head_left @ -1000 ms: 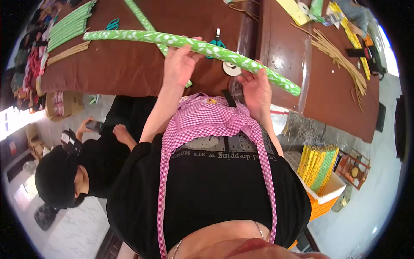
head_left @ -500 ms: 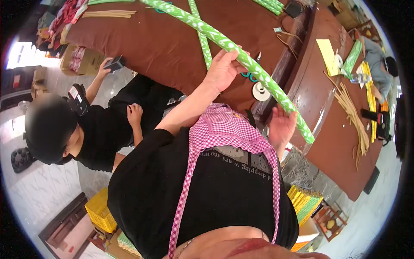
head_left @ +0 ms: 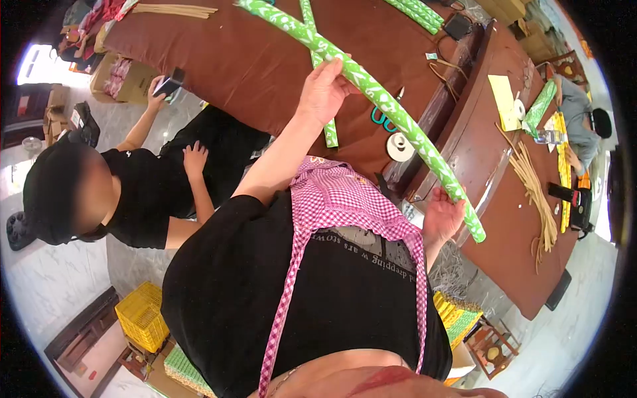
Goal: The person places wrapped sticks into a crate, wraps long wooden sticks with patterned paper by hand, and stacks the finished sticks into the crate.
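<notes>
A long green tube with a white leaf pattern slants across the table in front of me, held up in both hands. My left hand is closed around its middle part. Close to the tube's near right end, my right hand holds it with the fingers curled behind it. Under the held tube, a second green patterned tube lies on the brown-covered table. Scissors with teal handles and a white tape roll lie near the table edge.
On my left sits a person in black holding a phone. Several green tubes lie at the back. The right table carries a bundle of thin tan strips and yellow paper. Another person in grey is beyond.
The tube now lies lower at its right end in the view, still in both hands. My right hand has shifted slightly down, and the left slightly left. The neighbouring person's head and phone have moved.
</notes>
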{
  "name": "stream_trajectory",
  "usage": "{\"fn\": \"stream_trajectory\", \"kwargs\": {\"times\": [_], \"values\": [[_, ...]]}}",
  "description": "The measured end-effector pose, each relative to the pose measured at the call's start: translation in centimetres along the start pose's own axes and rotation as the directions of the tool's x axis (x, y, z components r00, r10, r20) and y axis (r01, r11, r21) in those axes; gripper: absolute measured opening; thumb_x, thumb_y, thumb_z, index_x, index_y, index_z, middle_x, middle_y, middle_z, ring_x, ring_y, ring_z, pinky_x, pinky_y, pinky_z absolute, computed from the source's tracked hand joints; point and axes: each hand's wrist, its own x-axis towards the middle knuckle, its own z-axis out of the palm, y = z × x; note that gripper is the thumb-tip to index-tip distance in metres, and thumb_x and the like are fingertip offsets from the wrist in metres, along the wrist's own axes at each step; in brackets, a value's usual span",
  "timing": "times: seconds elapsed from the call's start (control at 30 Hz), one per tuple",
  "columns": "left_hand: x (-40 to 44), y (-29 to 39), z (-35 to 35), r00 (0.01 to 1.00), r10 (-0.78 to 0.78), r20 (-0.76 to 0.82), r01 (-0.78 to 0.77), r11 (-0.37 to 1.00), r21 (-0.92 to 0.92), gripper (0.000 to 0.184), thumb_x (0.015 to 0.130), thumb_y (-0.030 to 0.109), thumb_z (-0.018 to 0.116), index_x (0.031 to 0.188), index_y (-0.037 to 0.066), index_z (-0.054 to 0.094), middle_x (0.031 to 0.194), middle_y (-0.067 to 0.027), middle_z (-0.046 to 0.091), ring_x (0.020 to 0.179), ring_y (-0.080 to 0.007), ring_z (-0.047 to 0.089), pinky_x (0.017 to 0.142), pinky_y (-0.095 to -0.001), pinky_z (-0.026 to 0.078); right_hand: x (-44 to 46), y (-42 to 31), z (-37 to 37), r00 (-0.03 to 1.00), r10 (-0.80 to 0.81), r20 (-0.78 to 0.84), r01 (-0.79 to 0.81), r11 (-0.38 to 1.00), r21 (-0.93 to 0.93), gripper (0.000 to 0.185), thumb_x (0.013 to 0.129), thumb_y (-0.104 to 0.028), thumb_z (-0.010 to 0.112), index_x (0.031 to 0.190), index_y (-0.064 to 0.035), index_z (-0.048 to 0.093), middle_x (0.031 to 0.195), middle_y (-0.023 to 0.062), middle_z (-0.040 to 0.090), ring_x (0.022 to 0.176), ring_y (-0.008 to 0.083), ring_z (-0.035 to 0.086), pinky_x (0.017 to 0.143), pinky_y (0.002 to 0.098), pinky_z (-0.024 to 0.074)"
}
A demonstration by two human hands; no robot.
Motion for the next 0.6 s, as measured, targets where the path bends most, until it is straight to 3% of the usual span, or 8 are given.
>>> {"fn": "stream_trajectory", "kwargs": {"times": [0.13, 0.3, 0.4, 0.47, 0.53, 0.6], "values": [[0.7, 0.2, -1.1, 0.993, 0.015, -0.113, -0.014, 1.0, 0.01, 0.029, 0.082, 0.021, 0.057, 0.104, 0.002, 0.053, 0.09, -0.0134, 0.06, 0.088, -0.0266, 0.058, 0.071, -0.0416, 0.05, 0.2, -0.6, -0.9, 0.998, -0.051, 0.022, 0.051, 0.999, 0.018, 0.041, 0.079, -0.027, 0.059, 0.114, -0.0055, 0.049, 0.108, 0.0099, 0.055, 0.097, 0.0241, 0.051, 0.083, 0.0389, 0.0417], [0.4, 1.7, -2.0, 0.99, 0.047, -0.135, -0.046, 0.999, 0.013, 0.031, 0.084, 0.025, 0.056, 0.105, 0.003, 0.052, 0.097, -0.016, 0.058, 0.089, -0.0255, 0.055, 0.075, -0.0417, 0.046, 0.0, -1.6, -1.1, 0.999, -0.036, -0.01, 0.037, 0.997, 0.073, 0.041, 0.078, -0.026, 0.06, 0.112, -0.0061, 0.051, 0.109, 0.0106, 0.056, 0.099, 0.0239, 0.051, 0.084, 0.0381, 0.0415], [-0.1, 1.8, -2.8, 0.994, 0.033, -0.106, -0.031, 0.999, 0.019, 0.031, 0.086, 0.024, 0.054, 0.108, 0.003, 0.05, 0.098, -0.0142, 0.056, 0.092, -0.0247, 0.053, 0.079, -0.0444, 0.046, -0.2, -1.6, -1.2, 0.997, -0.064, -0.044, 0.067, 0.996, 0.065, 0.04, 0.079, -0.027, 0.059, 0.112, -0.0074, 0.051, 0.11, 0.0103, 0.056, 0.099, 0.0227, 0.051, 0.084, 0.0373, 0.0404], [-0.4, 1.7, -2.8, 0.994, 0.022, -0.107, -0.012, 0.996, 0.093, 0.034, 0.087, 0.027, 0.05, 0.113, 0.005, 0.047, 0.102, -0.0115, 0.054, 0.099, -0.024, 0.049, 0.087, -0.0419, 0.039, 0.0, -1.4, -1.4, 0.998, -0.023, -0.059, 0.031, 0.99, 0.136, 0.037, 0.081, -0.027, 0.056, 0.113, -0.008, 0.051, 0.11, 0.0095, 0.056, 0.099, 0.0223, 0.051, 0.084, 0.0376, 0.0403], [-0.2, 1.3, -2.5, 0.996, 0.016, -0.083, -0.009, 0.996, 0.09, 0.033, 0.087, 0.027, 0.051, 0.112, 0.006, 0.048, 0.102, -0.0102, 0.055, 0.098, -0.0232, 0.05, 0.086, -0.0414, 0.04, 0.6, -1.4, -1.1, 0.994, -0.028, -0.102, 0.041, 0.991, 0.129, 0.035, 0.084, -0.03, 0.053, 0.11, -0.0087, 0.052, 0.11, 0.0085, 0.056, 0.098, 0.0216, 0.052, 0.084, 0.0371, 0.0403], [-0.4, 1.1, -2.0, 0.999, 0.018, -0.039, -0.016, 0.999, 0.039, 0.028, 0.087, 0.022, 0.052, 0.108, 0.003, 0.05, 0.1, -0.0134, 0.056, 0.092, -0.0238, 0.054, 0.077, -0.0424, 0.048, 1.0, -1.1, -1.7, 0.993, 0.004, -0.119, 0.015, 0.988, 0.156, 0.035, 0.085, -0.036, 0.052, 0.106, -0.0088, 0.053, 0.107, 0.0071, 0.056, 0.096, 0.0209, 0.052, 0.083, 0.0361, 0.0415]]}}
